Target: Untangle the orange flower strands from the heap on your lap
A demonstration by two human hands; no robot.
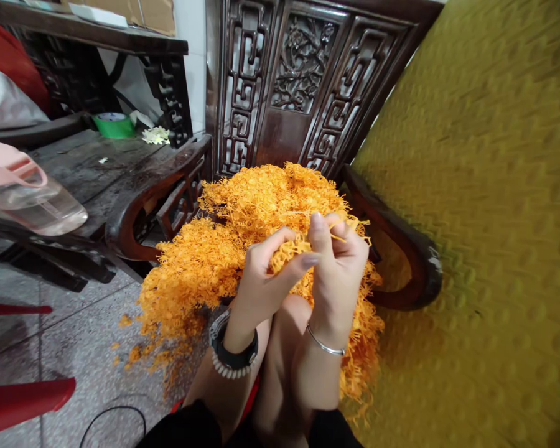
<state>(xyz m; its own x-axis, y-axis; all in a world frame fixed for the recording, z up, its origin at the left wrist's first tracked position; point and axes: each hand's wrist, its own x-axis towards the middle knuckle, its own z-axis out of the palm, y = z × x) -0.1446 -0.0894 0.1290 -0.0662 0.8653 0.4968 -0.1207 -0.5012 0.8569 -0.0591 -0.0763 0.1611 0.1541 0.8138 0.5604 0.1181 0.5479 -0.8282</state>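
Above my knees, my left hand (266, 274) is closed round a small bunch of orange stringy pieces (284, 250), with the thumb laid across it. Close beside it, my right hand (338, 267) pinches thin orange strands between thumb and curled fingers; a few thin ends stick out past the fingertips. Whether both hands hold the same piece cannot be made out. Behind and below them, a big heap of the same orange branching strands (261, 199) covers the seat of a carved dark wooden chair (284, 134) and hangs down on both sides.
On the left, a dark wooden table (70, 152) bears a green tape roll (113, 124), a pale flower-like piece (155, 135) and a pink-lidded water jug (32, 193). Red stool legs (28, 401) and a black cable (116, 409) are at floor level. A textured yellow surface (485, 249) fills the right.
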